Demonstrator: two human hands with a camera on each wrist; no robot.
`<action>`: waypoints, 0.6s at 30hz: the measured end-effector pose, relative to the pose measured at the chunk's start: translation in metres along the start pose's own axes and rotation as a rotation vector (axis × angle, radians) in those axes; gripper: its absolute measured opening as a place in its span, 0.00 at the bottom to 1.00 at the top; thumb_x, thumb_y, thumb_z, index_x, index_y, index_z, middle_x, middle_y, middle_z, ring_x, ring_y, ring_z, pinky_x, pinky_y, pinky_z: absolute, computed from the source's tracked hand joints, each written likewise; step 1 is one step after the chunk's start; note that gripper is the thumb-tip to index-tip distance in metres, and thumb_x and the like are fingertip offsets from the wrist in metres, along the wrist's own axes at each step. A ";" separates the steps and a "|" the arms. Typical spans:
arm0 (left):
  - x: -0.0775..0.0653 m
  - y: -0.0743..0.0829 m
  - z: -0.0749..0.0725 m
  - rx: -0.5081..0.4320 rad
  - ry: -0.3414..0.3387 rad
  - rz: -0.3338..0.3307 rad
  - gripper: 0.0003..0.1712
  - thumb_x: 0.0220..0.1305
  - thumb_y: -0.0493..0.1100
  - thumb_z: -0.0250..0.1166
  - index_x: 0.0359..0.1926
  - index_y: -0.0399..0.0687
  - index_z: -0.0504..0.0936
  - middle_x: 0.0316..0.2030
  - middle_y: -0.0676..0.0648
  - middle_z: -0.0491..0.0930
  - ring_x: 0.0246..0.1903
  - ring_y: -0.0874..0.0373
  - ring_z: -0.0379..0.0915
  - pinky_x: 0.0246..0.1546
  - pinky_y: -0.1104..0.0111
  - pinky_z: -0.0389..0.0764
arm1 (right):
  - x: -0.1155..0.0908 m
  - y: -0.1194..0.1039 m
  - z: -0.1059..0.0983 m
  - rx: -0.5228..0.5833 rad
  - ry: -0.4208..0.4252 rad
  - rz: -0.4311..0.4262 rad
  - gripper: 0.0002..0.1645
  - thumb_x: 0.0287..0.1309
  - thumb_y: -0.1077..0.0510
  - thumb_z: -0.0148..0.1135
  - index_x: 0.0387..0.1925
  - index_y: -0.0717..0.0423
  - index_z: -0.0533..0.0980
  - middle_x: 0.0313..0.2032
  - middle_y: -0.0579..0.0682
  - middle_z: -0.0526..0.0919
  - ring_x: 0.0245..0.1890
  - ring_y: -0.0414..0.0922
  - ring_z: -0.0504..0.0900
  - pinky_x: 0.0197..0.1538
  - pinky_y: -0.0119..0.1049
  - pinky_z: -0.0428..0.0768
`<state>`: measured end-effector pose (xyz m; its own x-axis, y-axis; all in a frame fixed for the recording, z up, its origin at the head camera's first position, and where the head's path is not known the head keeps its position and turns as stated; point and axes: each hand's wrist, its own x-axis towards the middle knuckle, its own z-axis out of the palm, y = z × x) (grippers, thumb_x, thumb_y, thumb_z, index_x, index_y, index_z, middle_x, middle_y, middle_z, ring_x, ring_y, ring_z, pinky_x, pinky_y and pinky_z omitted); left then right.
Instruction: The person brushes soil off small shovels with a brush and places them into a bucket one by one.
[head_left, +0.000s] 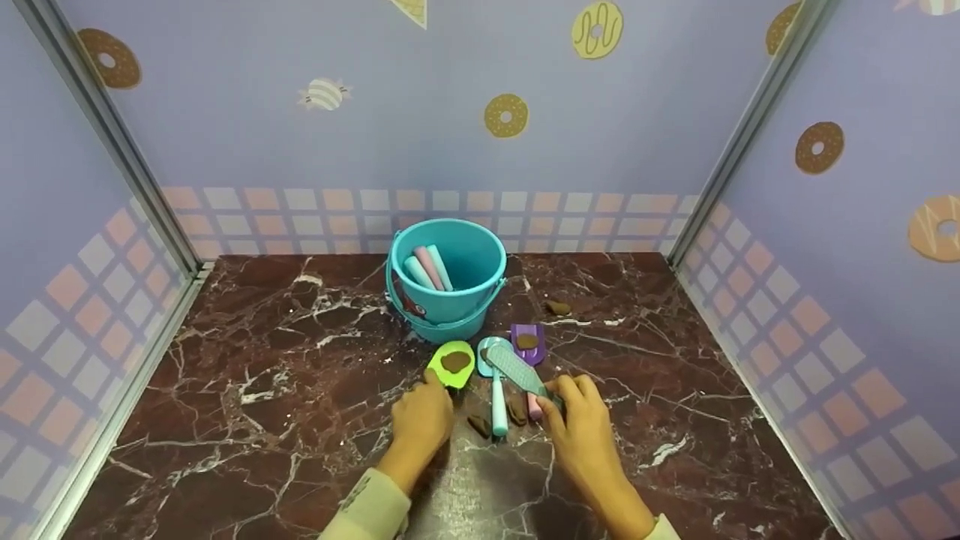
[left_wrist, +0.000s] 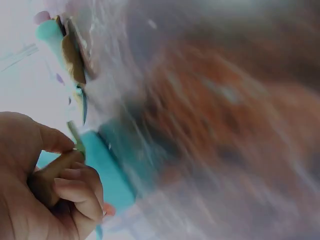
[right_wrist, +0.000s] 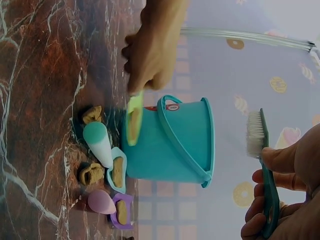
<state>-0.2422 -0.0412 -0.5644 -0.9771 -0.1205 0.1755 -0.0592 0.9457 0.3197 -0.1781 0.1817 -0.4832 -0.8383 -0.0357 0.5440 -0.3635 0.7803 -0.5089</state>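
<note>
My left hand (head_left: 422, 416) grips the handle of a lime-green toy shovel (head_left: 459, 379), held before the bucket with a brown lump (head_left: 454, 362) on its blade. The right hand (head_left: 586, 420) holds a teal brush (head_left: 517, 367) by its handle; in the right wrist view the white bristles (right_wrist: 255, 134) show. Beneath the brush in the head view lie a light-blue shovel (head_left: 499, 405) and a purple shovel (head_left: 537, 334) with a pink handle (head_left: 534, 407), each bearing a brown lump. Much of the left wrist view is blurred.
A turquoise bucket (head_left: 450, 306) stands behind the shovels, with pink and pale-blue handles (head_left: 430, 268) inside. More brown lumps lie on the dark marbled table (head_left: 225, 420), one of them (head_left: 557, 308) right of the bucket. Purple patterned walls (head_left: 420, 150) enclose the back and both sides.
</note>
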 end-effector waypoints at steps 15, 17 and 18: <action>-0.039 -0.032 -0.051 0.111 0.387 0.416 0.17 0.61 0.47 0.71 0.42 0.40 0.79 0.34 0.42 0.77 0.31 0.45 0.74 0.22 0.56 0.72 | -0.005 -0.016 0.028 -0.113 0.051 -0.206 0.12 0.54 0.61 0.75 0.35 0.58 0.77 0.31 0.50 0.70 0.31 0.45 0.70 0.32 0.39 0.75; -0.043 -0.031 -0.054 0.123 0.417 0.412 0.17 0.60 0.48 0.72 0.42 0.41 0.79 0.35 0.42 0.76 0.32 0.46 0.73 0.23 0.56 0.71 | -0.007 -0.023 0.034 -0.119 0.054 -0.231 0.14 0.52 0.61 0.76 0.34 0.57 0.76 0.30 0.49 0.69 0.31 0.45 0.69 0.31 0.38 0.75; -0.044 -0.030 -0.056 0.125 0.433 0.409 0.17 0.59 0.47 0.73 0.42 0.41 0.79 0.35 0.42 0.76 0.32 0.46 0.73 0.23 0.56 0.70 | -0.008 -0.026 0.036 -0.121 0.049 -0.242 0.15 0.51 0.61 0.76 0.33 0.56 0.75 0.30 0.49 0.69 0.30 0.45 0.69 0.31 0.37 0.74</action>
<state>-0.1858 -0.0808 -0.5299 -0.7550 0.1734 0.6324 0.2544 0.9663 0.0388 -0.1767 0.1391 -0.4986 -0.7111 -0.2028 0.6732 -0.4974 0.8218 -0.2779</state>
